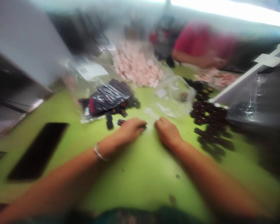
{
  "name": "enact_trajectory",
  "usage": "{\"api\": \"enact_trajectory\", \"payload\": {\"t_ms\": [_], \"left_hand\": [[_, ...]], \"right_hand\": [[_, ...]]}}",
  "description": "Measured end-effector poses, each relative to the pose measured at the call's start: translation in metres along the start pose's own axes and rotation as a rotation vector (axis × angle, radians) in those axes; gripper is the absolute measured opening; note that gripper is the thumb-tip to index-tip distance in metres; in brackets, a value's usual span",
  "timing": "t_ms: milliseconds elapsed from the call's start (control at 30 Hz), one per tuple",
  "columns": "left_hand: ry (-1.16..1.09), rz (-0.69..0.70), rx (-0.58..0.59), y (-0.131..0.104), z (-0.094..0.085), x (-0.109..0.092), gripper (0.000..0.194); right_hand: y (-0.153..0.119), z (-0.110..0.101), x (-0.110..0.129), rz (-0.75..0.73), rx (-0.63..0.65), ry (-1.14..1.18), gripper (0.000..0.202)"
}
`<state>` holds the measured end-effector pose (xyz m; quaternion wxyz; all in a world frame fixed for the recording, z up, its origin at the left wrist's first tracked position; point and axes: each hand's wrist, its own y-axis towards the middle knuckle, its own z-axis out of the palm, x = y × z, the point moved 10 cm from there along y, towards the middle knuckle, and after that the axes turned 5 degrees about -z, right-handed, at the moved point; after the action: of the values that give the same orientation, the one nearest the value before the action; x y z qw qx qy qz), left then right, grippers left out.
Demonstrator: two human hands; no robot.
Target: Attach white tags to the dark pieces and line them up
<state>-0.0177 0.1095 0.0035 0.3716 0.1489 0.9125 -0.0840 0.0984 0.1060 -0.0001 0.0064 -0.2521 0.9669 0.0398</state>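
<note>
Near the middle of the green table [135, 183], my left hand [130, 130] is closed on a small black part [143, 126], whose end shows past the fingertips. Just right of it, my right hand [167, 131] has its fingers curled together; what they hold, if anything, is hidden. Small clear plastic pieces [165, 109] lie just beyond the hands. Two loose black parts rest by the left hand: one upright-lying piece [109, 121] and another [120, 122] partly behind the hand. Behind them, a clear plastic bag [107, 96] holds several black parts with reddish spots.
A pile of black parts [207, 115] lies at right, beside a grey bin [252, 96]. A dark flat rectangle [38, 151] lies at left. Farther back are an open clear bag [175, 90], a heap of pale pink pieces [137, 65] and a person in a pink top [196, 40].
</note>
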Motion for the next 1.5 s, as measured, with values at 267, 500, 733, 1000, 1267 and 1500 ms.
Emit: {"api": "enact_trajectory", "payload": {"t_ms": [267, 500, 733, 1000, 1267, 1500], "left_hand": [[-1.144, -0.360, 0.131, -0.007, 0.035, 0.021, 0.043], [-1.420, -0.335, 0.203, -0.012, 0.054, 0.001, 0.036], [-1.403, -0.311, 0.267, -0.013, 0.056, -0.006, 0.035], [-1.406, -0.327, 0.315, -0.015, 0.060, -0.009, 0.036], [-1.427, -0.343, 0.343, -0.017, 0.062, -0.009, 0.032], [-1.427, -0.342, 0.327, -0.016, 0.062, -0.007, 0.030]], "right_hand": [[-0.020, -0.037, -0.014, -0.103, -0.387, 0.750, 0.012], [-0.024, -0.031, -0.007, -0.015, -0.347, 1.216, 0.018], [-0.023, -0.021, -0.009, 0.048, -0.361, 1.277, 0.019], [-0.024, -0.019, -0.006, 0.046, -0.349, 1.267, 0.019], [-0.024, -0.024, -0.004, 0.005, -0.370, 1.194, 0.018], [-0.025, -0.027, -0.004, -0.025, -0.382, 1.130, 0.016]]}}
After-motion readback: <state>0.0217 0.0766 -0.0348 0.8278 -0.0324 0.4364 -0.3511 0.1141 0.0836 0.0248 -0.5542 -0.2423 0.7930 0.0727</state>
